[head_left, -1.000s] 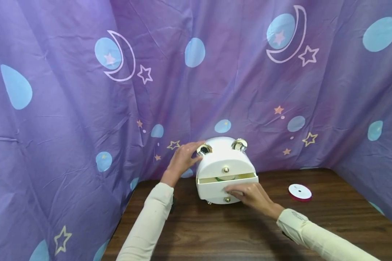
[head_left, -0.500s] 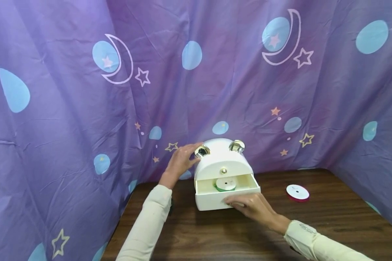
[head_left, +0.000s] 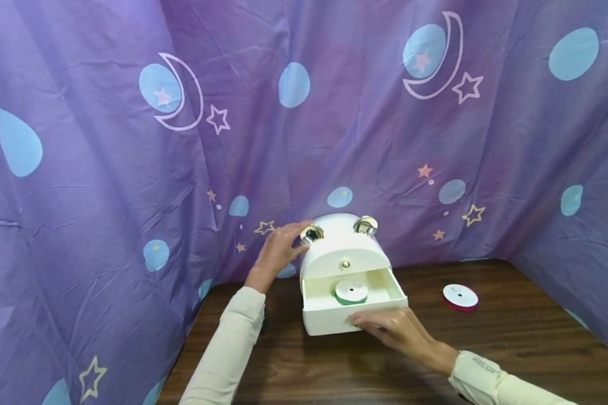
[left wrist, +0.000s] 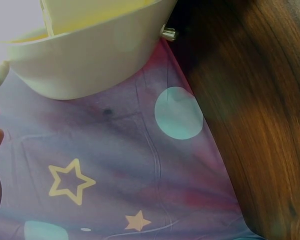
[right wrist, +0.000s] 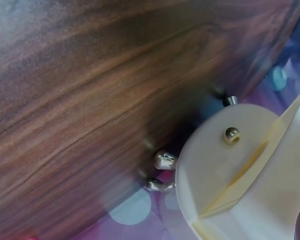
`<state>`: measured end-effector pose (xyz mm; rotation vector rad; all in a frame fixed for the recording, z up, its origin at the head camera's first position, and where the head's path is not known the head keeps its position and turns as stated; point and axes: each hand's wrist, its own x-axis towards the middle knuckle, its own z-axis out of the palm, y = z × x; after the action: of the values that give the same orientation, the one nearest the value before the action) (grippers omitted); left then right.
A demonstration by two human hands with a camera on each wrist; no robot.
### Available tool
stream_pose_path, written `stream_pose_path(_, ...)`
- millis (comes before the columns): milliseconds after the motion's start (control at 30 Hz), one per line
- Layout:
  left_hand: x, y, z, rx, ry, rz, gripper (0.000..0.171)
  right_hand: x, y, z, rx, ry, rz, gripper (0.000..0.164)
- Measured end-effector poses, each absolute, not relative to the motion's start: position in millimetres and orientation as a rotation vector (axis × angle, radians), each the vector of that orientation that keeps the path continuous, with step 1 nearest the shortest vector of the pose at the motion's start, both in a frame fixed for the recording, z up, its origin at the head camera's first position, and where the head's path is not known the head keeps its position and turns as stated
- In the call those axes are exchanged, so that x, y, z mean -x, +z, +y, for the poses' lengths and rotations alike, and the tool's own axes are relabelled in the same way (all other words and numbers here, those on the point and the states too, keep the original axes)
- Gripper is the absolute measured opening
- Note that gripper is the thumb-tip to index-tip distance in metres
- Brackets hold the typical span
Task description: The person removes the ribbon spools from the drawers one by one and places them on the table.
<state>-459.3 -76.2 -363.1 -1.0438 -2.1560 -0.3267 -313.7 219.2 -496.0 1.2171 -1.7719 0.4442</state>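
Note:
A white round-topped drawer box (head_left: 342,233) with shiny gold ears stands at the back of the wooden table. Its middle drawer (head_left: 329,322) is pulled far out, and inside lies a white spool with green ribbon (head_left: 352,292). My right hand (head_left: 392,329) pinches the knob at the drawer's front; the fingers cover the knob. My left hand (head_left: 278,247) rests at the box's upper left, thumb and fingers spread about the left ear (head_left: 312,233). In the right wrist view the lower drawer, with its gold knob (right wrist: 232,133), sits below the pulled-out one.
A white spool with dark pink ribbon (head_left: 460,297) lies flat on the table (head_left: 527,337), right of the box. Something dark green shows partly behind the left sleeve (head_left: 228,343). A purple curtain (head_left: 253,152) with moons and stars hangs behind and beside the table.
The middle drawer has slid from slightly out to far out as my right hand drew it forward, uncovering the green ribbon spool. My left hand has stayed at the ear.

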Motion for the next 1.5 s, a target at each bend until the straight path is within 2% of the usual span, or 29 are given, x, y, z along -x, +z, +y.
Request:
stream_pose_path(167, 459, -363, -76, 1.057, -0.339, -2.129, 0.069, 309, -498, 218, -1.263, 0.471, -1.758, 0.019)
stream_pose_path(600, 460, -365, -76, 1.051, -0.326, -2.112, 0.069, 308, -500, 217, -1.242, 0.446, -1.728, 0.018)
stream_pose_path(833, 460, -365, -76, 1.054, -0.325, -2.105, 0.068, 307, -499, 219, -1.258, 0.448, -1.739, 0.028)
stream_pose_path(967, 460, -365, -76, 1.062, -0.324, -2.091, 0.068, 307, -498, 220, -1.253, 0.449, -1.740, 0.018)
stream_pose_path(1133, 459, -363, -75, 1.059, -0.325, -2.100, 0.068, 307, -497, 220, -1.245, 0.437, -1.742, 0.023)
stream_pose_path(1267, 460, -364, -75, 1.058, -0.319, -2.101, 0.068, 306, -496, 219, -1.259, 0.443, -1.748, 0.018)
stream_pose_path(1500, 460, -365, -75, 1.054, -0.324, -2.108, 0.067, 301, -485, 216, -1.273, 0.463, -1.750, 0.033)
